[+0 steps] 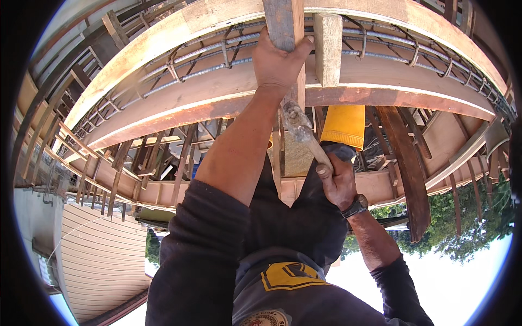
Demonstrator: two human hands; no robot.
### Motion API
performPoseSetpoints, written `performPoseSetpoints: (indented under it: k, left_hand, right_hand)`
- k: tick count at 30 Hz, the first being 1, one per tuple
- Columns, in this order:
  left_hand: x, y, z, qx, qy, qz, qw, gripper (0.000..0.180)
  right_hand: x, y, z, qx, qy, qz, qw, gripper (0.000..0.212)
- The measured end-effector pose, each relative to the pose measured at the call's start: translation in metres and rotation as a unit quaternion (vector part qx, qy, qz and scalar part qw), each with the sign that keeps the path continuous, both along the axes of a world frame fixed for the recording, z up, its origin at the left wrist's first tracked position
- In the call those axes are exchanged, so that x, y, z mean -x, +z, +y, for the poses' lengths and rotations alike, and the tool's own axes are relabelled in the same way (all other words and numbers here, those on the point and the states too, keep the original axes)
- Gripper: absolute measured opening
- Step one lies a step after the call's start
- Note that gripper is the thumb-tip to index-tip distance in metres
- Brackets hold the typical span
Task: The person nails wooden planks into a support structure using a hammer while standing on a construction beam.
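Note:
My left hand is wrapped round a wooden batten that lies across the top of a wooden beam form. The thumb presses along the batten's right side. In my right hand is a hammer, gripped by its wooden handle. Its worn, grey-spattered head is close to the batten's lower end, just below my left wrist; I cannot tell if they touch. A short wood block spans the form right of the batten. Steel rebar with bent stirrups runs inside the form.
The form's near board crosses in front of me, its far board beyond. Below are many timber props and a long dark plank. My yellow boot stands under the form. A corrugated roof and trees lie further off.

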State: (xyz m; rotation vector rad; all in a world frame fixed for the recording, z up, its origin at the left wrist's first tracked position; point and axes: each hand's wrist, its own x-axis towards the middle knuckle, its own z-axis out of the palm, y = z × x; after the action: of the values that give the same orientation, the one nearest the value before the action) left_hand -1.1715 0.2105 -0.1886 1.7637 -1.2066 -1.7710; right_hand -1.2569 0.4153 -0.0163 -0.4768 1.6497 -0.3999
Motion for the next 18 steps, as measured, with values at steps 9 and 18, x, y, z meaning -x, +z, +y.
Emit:
performPoseSetpoints:
  k: [9,18]
  left_hand:
    - [0.001,0.002,0.001,-0.010,-0.010,-0.003,1.000,0.049]
    - [0.006,0.006,-0.003,0.041,0.006,-0.002,0.999,0.039]
  right_hand:
    - [0.005,0.008,0.003,0.092,0.001,0.009,0.996,0.054]
    - [0.009,0.015,0.005,0.197,0.028,-0.005,0.980,0.049]
